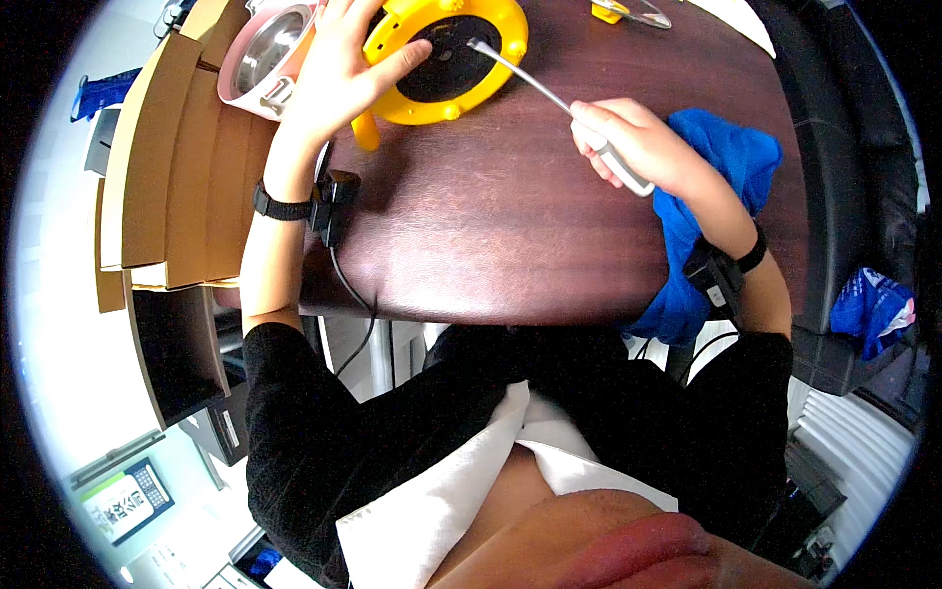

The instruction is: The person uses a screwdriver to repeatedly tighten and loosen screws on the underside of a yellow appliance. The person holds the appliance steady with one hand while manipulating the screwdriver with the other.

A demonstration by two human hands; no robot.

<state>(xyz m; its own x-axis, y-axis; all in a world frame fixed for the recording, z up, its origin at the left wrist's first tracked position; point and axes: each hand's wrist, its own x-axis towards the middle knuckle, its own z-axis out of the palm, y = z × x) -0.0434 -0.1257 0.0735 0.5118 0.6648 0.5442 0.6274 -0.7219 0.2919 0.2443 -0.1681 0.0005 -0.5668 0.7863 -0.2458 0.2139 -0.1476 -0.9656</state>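
Observation:
My left hand (pixel 355 67) lies with fingers spread at the left rim of a yellow ring-shaped piece (pixel 505 79), its thumb reaching over the black disc (pixel 444 67) inside. Whether it presses on the rim cannot be told. Closed around the white and grey handle of a screwdriver-like tool (pixel 545 96) is my right hand (pixel 628 137). The tool's long metal shaft slants up and left, and its flattened tip is over the disc's right part. Whether the tip touches is unclear. Left of the ring sits a pink pot (pixel 270 54) with a steel inside, partly behind my left hand.
A blue cloth (pixel 726 147) lies under my right forearm at the right of the dark wooden table (pixel 491 226). Cardboard boxes (pixel 162 157) flank the left side. At the far edge rests a clear lid (pixel 648 14) beside a yellow part (pixel 608 11). Cables hang from both wrist straps.

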